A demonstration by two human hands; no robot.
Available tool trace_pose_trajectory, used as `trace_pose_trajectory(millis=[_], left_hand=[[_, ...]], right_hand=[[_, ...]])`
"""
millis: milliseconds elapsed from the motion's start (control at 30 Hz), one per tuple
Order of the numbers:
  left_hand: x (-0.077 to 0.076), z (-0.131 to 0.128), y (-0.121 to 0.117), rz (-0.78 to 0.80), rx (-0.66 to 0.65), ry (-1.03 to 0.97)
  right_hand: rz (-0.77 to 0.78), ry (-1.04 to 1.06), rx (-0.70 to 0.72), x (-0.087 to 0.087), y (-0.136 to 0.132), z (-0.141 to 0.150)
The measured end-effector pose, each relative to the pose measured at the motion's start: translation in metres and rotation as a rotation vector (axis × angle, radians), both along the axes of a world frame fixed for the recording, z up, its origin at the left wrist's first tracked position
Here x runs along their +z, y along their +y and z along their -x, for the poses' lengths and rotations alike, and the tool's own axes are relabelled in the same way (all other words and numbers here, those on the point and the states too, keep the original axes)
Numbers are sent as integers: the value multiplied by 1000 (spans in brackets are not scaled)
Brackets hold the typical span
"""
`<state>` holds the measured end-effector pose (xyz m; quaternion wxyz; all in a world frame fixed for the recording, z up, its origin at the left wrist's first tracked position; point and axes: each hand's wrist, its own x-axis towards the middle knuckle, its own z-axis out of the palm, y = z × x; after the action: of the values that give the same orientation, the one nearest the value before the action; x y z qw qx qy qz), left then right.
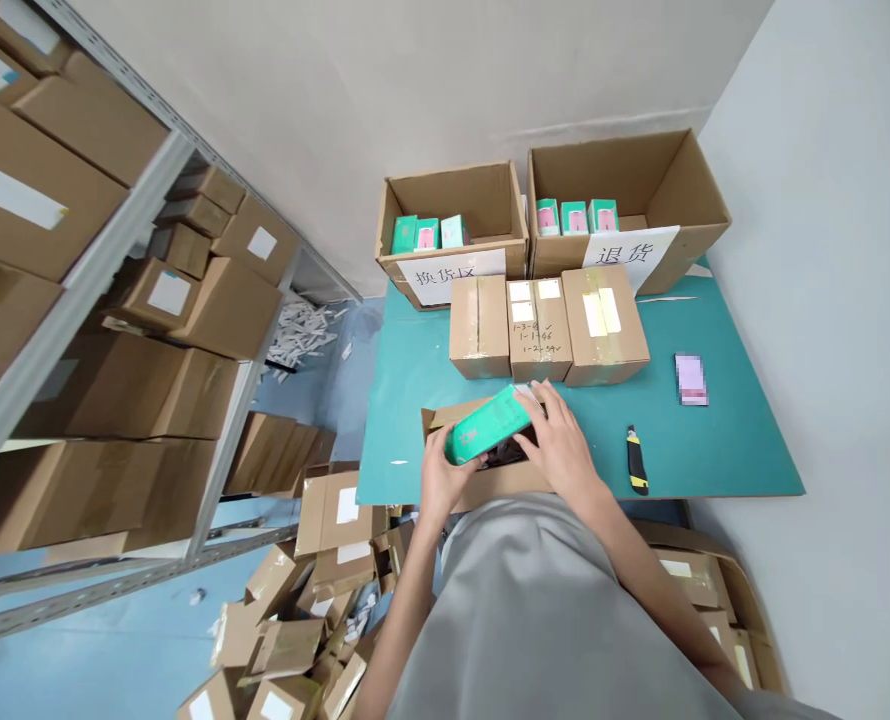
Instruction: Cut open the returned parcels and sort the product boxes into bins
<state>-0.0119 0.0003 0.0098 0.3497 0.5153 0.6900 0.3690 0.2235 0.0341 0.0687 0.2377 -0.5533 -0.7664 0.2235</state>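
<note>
A small green box [488, 424] is held tilted between both hands over an opened cardboard carton [506, 486] at the table's near edge. My left hand [443, 474] closes round its lower left end. At the upper right end, the fingers of my right hand [562, 440] grip the box near a pale patch. Something dark shows inside the carton beneath it; I cannot make out what it is. A yellow and black utility knife [637, 462] lies to the right of my right hand.
Three taped cartons [540, 328] stand in a row beyond my hands. Behind them, two large labelled boxes, left [501, 262] and right [685, 250], hold several green boxes. A pixelated pink item [691, 380] lies on the green tabletop [415, 360]. Shelves [212, 460] and piled cartons [287, 650] flank the left.
</note>
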Motion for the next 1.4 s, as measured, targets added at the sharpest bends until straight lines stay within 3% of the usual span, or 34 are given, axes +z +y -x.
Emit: trace_pose_trajectory(millis=[133,233,333,467,767,933,1167,1300,1400], left_hand=[[21,-11,3,54,56,-426],[32,-23,0,96,124,-725],[34,-28,-3,174,260,-987],[31,-31,-5,311,375,-1204],[44,-52,-23,332,248,-1249],[53,-56,-24,264,332,-1267],[58,-61,-19,161,458,-1239],[51,-65,-16,222,581,-1323],[43,-74,-16,317,558,-1420]], right_hand=[[6,299,55,41,40,-8],[-17,407,71,60,73,-5],[19,501,129,63,102,1],[92,552,256,53,130,14],[96,602,283,45,127,13],[63,706,193,50,124,4],[21,602,45,58,116,9],[-20,645,97,54,116,11],[-20,630,95,54,112,11]])
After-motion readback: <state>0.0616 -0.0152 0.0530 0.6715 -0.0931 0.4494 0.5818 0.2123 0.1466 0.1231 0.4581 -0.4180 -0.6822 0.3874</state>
